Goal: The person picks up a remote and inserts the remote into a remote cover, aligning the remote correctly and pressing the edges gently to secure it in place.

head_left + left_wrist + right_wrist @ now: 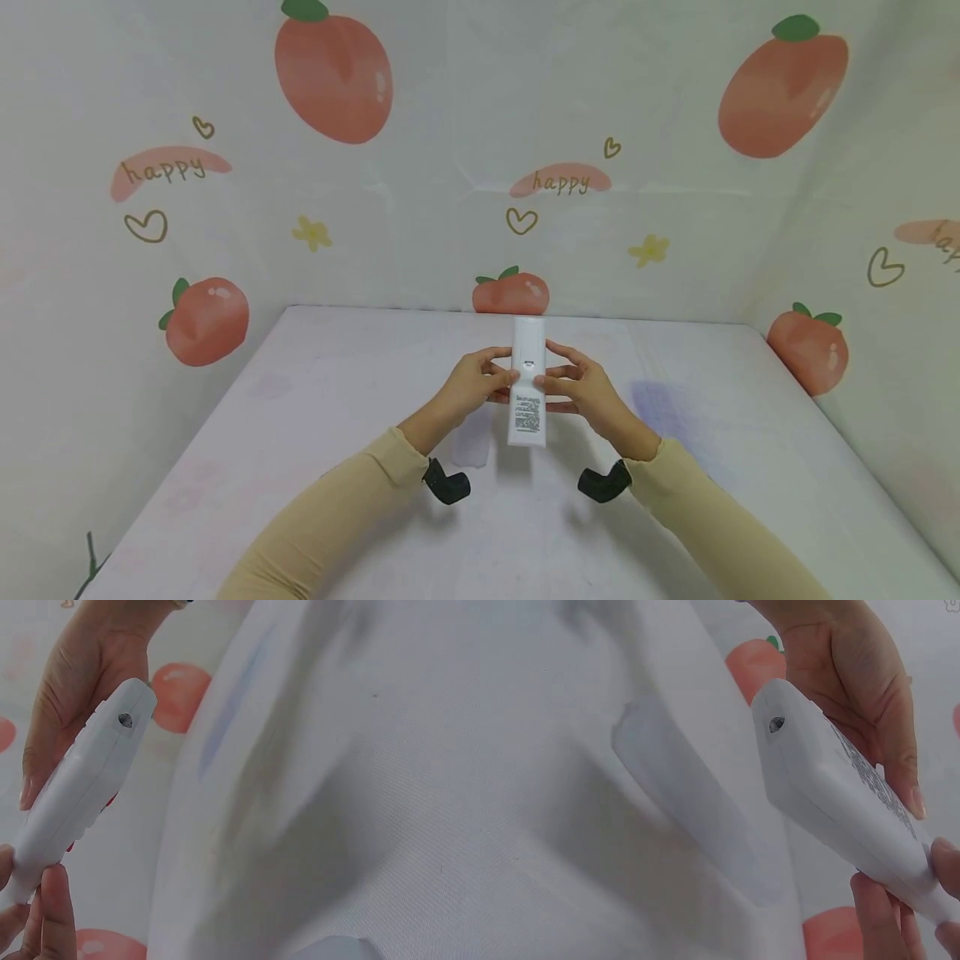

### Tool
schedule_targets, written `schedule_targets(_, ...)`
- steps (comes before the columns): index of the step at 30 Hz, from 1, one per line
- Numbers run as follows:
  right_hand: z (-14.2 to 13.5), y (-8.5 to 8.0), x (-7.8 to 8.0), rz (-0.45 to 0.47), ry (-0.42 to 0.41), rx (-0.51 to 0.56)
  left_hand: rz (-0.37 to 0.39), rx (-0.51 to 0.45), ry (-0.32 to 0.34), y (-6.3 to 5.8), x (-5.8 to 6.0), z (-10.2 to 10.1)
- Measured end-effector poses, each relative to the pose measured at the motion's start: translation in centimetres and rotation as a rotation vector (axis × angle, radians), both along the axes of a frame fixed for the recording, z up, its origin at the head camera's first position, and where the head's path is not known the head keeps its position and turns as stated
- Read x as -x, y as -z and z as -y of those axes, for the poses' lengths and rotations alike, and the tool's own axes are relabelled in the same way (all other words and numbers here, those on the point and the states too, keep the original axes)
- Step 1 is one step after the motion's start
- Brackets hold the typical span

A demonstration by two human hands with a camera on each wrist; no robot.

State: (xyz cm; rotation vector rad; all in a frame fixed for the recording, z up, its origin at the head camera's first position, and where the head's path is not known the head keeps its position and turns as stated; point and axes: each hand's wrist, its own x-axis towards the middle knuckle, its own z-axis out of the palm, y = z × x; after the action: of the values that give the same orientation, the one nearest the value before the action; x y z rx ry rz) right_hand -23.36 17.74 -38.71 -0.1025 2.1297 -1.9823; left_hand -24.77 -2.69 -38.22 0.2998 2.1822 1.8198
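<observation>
A white remote control (pixel 528 350) is held up over the table, its back with printed small text towards the head view. My left hand (pixel 468 385) grips its left side, thumb on the back and fingers behind. From the other side my right hand (pixel 592 392) grips it likewise, thumb near the small latch mark. In the left wrist view the remote (pixel 90 772) shows a small dark opening on its end and bits of red on its button side. The right wrist view shows that end of the remote (pixel 832 787) too. Finger parts behind it are hidden.
On the white cloth-covered table (pixel 300 467) lies a pale, long flat piece (pixel 471 442), left of the remote; its kind is unclear. Behind stands a fruit-printed backdrop (pixel 442 208). Black mounts (pixel 447 483) sit at both wrists.
</observation>
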Motion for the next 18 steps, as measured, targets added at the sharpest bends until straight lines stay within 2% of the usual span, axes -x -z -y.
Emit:
schedule_targets(7, 0.1, 0.5, 0.3, -0.003, -0.009, -0.003, 0.005, -0.016, -0.029, 0.4, 0.5, -0.1)
schedule_targets(18, 0.8, 1.1, 1.0, 0.042, -0.027, 0.009, 0.034, 0.007, -0.05, 1.0, 1.3, 0.4)
